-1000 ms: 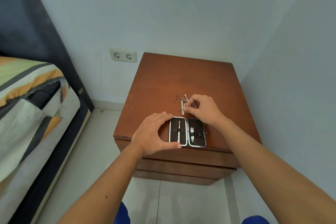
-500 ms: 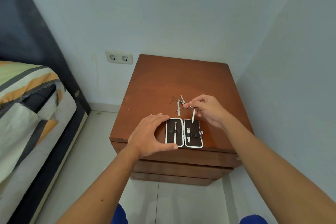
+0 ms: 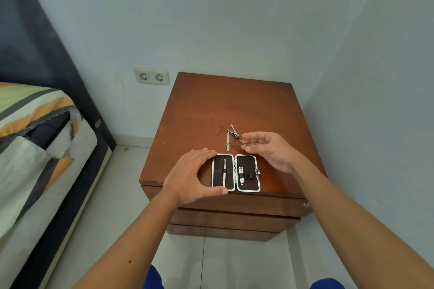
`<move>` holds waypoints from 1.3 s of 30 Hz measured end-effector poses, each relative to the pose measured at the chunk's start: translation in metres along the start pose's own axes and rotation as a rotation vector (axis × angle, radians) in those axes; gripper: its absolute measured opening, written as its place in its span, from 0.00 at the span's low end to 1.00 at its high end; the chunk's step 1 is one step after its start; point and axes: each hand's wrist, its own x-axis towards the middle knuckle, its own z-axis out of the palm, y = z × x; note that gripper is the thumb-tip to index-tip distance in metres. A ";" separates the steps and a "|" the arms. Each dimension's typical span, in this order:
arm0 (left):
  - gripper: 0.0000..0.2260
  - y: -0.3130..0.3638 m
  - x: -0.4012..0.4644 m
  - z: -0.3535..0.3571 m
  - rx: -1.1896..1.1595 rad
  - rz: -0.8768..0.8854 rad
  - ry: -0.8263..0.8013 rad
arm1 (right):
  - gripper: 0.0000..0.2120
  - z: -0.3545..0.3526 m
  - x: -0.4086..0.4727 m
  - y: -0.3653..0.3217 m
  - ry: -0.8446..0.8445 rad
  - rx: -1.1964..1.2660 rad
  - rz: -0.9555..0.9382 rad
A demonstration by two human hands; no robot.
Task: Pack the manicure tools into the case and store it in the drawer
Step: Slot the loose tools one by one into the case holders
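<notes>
Loose tools [image 3: 231, 137] on counter [image 3: 211, 105] just behind open case [image 3: 246, 185], mostly pointing away, beside right hand [image 3: 270, 150] (fingers loose, pinch unclear); left hand [image 3: 190, 176] grips case's left half.

Right hand [image 3: 270, 152] now open, without tool.

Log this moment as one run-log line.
case open, partly packed | left hand holds case | right hand at loose tools, grip unclear

Home bedroom, striped bed [image 3: 35, 129], wooden nightstand [image 3: 225, 105], wall socket [image 3: 152, 76]
</notes>
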 end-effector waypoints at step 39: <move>0.47 0.003 -0.001 -0.002 -0.010 0.009 0.019 | 0.07 0.009 -0.005 0.019 0.230 -0.704 -0.253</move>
